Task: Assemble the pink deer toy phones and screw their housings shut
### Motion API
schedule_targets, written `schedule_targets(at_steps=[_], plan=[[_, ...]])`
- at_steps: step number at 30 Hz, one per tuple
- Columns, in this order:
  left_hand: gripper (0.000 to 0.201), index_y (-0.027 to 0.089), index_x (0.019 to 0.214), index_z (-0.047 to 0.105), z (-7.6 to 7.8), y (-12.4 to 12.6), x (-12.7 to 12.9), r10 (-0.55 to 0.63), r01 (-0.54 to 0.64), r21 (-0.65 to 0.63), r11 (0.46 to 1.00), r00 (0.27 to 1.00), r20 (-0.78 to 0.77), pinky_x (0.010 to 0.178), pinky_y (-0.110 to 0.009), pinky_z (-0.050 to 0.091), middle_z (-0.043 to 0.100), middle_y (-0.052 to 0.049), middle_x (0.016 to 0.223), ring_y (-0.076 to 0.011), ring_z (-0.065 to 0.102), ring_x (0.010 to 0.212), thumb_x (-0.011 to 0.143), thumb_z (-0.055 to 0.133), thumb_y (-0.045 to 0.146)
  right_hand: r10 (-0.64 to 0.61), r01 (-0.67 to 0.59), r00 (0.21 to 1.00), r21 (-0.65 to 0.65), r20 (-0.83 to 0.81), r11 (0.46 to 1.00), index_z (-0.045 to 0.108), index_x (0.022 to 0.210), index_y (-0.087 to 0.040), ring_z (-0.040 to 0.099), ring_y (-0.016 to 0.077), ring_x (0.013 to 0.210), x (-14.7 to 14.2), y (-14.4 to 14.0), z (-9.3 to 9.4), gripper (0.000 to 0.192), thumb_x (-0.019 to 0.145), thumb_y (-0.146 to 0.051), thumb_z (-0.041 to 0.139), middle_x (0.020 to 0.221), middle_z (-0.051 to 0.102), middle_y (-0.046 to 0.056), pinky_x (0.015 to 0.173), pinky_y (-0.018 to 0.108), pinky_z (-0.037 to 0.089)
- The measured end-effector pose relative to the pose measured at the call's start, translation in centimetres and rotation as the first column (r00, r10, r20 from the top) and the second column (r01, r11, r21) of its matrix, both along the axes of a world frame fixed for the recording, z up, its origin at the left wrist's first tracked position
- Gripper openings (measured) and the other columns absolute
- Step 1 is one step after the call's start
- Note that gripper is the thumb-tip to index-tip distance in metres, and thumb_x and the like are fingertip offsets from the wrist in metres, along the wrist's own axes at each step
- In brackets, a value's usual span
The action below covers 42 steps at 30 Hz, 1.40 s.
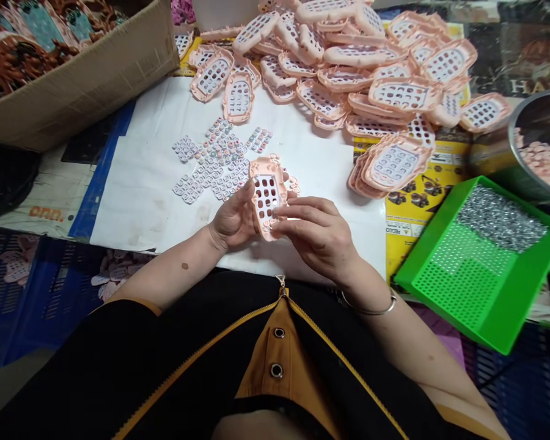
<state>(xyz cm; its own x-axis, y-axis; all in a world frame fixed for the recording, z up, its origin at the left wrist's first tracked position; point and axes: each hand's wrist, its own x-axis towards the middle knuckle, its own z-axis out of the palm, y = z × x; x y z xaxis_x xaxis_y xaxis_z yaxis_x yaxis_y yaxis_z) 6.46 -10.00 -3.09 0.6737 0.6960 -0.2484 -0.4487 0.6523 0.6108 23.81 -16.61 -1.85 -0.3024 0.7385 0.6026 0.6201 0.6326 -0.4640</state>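
Note:
A pink plastic toy phone shell (266,166) with rows of button holes is held over the white work surface, its open inner side facing up. My left hand (236,219) grips it from the left, thumb on the near edge and fingers behind. At its lower right, the fingertips of my right hand (323,235) are drawn together over the shell; what they pinch, if anything, is hidden. Small pink pieces sit at the shell's lower end. Just beyond lie button pads (192,185), some with coloured prints, and small pink parts (294,184) partly behind the shell.
Many similar shells (398,95) are heaped at the back, with a stack (391,165) at right. A green basket (483,324) of small metal screws stands right, near a metal bowl (495,143) of pink parts. A cardboard box (87,79) fills the back left.

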Motion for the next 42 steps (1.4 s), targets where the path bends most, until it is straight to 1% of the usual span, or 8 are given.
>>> schedule_targets(at_steps=[3, 8, 11, 16, 19, 30, 38, 42], plan=[[0.062, 0.019, 0.122, 0.063, 0.0, 0.0, 0.0, -0.001, 0.001, 0.019, 1.000, 1.000, 0.001, 0.084, -0.038, 0.060, 0.076, -0.010, 0.110, -0.0308, 0.071, 0.112, 0.079, 0.068, 0.063, -0.074, 0.075, 0.994, 0.002, 0.078, 0.997, 0.072, 0.097, -0.027, 0.065, 0.0192, 0.094, -0.2, -0.2, 0.1, 0.023, 0.093, -0.013, 0.054, 0.104, 0.075, 0.005, 0.084, 0.037, 0.053], [0.064, 0.021, 0.121, 0.063, 0.1, 0.1, 0.1, 0.017, -0.011, 0.057, 0.998, 0.994, -0.103, 0.088, -0.043, 0.060, 0.075, -0.010, 0.112, -0.0339, 0.068, 0.118, 0.080, 0.061, 0.070, 0.038, -0.028, 0.979, -0.056, 0.200, 0.998, 0.066, 0.120, -0.024, 0.063, 0.0230, 0.103, -0.5, -1.0, 0.0, 0.039, 0.088, -0.008, 0.050, 0.111, 0.074, 0.008, 0.090, 0.042, 0.052], [0.061, 0.025, 0.119, 0.064, 1.2, 0.8, -0.5, 0.178, -0.140, 0.204, 0.969, 0.967, -0.181, 0.094, -0.049, 0.058, 0.072, -0.007, 0.121, -0.0341, 0.062, 0.127, 0.084, 0.052, 0.074, 0.021, -0.016, 0.975, -0.024, 0.222, 1.000, 0.060, 0.131, -0.024, 0.062, 0.0265, 0.116, 0.0, -0.9, 0.4, 0.048, 0.087, -0.010, 0.050, 0.124, 0.071, 0.010, 0.096, 0.046, 0.050], [0.077, 0.026, 0.119, 0.062, 4.6, 2.6, -2.3, 0.414, -0.320, 0.360, 0.876, 0.883, -0.221, 0.096, -0.050, 0.057, 0.069, -0.006, 0.124, -0.0362, 0.054, 0.135, 0.081, 0.035, 0.089, -0.278, 0.300, 0.947, -0.135, 0.158, 0.944, 0.067, 0.121, -0.027, 0.066, 0.0276, 0.105, 2.2, 1.5, 0.8, 0.037, 0.091, -0.018, 0.048, 0.114, 0.073, 0.010, 0.091, 0.048, 0.052], [0.079, 0.028, 0.119, 0.062, 5.6, 3.2, -2.9, 0.468, -0.352, 0.388, 0.851, 0.844, -0.261, 0.094, -0.048, 0.058, 0.070, -0.006, 0.121, -0.0365, 0.053, 0.135, 0.080, 0.032, 0.090, -0.236, 0.287, 0.948, -0.247, 0.215, 0.926, 0.073, 0.109, -0.023, 0.067, 0.0273, 0.095, 2.4, 3.8, 0.0, 0.028, 0.091, -0.021, 0.051, 0.103, 0.075, 0.011, 0.086, 0.045, 0.053], [0.075, 0.025, 0.118, 0.061, 2.8, 4.2, -3.4, 0.448, -0.361, 0.308, 0.880, 0.845, -0.290, 0.087, -0.047, 0.061, 0.069, -0.010, 0.121, -0.0352, 0.063, 0.124, 0.083, 0.034, 0.086, -0.089, 0.271, 0.861, -0.303, 0.501, 0.914, 0.076, 0.099, -0.023, 0.056, 0.0304, 0.104, -1.5, 8.0, -1.6, 0.028, 0.096, -0.020, 0.048, 0.117, 0.070, 0.013, 0.086, 0.046, 0.045], [0.063, 0.024, 0.113, 0.064, 1.8, 5.2, -3.3, 0.533, -0.521, 0.163, 0.838, 0.846, -0.032, 0.089, -0.044, 0.061, 0.070, -0.007, 0.111, -0.0344, 0.063, 0.125, 0.090, 0.039, 0.077, -0.059, 0.279, 0.897, -0.455, 0.439, 0.846, 0.073, 0.096, -0.014, 0.057, 0.0315, 0.098, -3.9, 7.2, -1.0, 0.037, 0.092, -0.048, 0.061, 0.103, 0.066, 0.018, 0.091, 0.047, 0.045], [0.060, 0.023, 0.110, 0.065, 1.8, 5.2, -3.4, 0.554, -0.549, 0.142, 0.824, 0.833, 0.003, 0.087, -0.043, 0.061, 0.071, -0.007, 0.107, -0.0323, 0.065, 0.121, 0.092, 0.038, 0.074, -0.196, 0.305, 0.945, -0.486, 0.263, 0.819, 0.069, 0.091, -0.016, 0.058, 0.0286, 0.096, -4.9, 7.0, -1.8, 0.023, 0.083, -0.037, 0.074, 0.099, 0.066, 0.013, 0.088, 0.044, 0.046]])
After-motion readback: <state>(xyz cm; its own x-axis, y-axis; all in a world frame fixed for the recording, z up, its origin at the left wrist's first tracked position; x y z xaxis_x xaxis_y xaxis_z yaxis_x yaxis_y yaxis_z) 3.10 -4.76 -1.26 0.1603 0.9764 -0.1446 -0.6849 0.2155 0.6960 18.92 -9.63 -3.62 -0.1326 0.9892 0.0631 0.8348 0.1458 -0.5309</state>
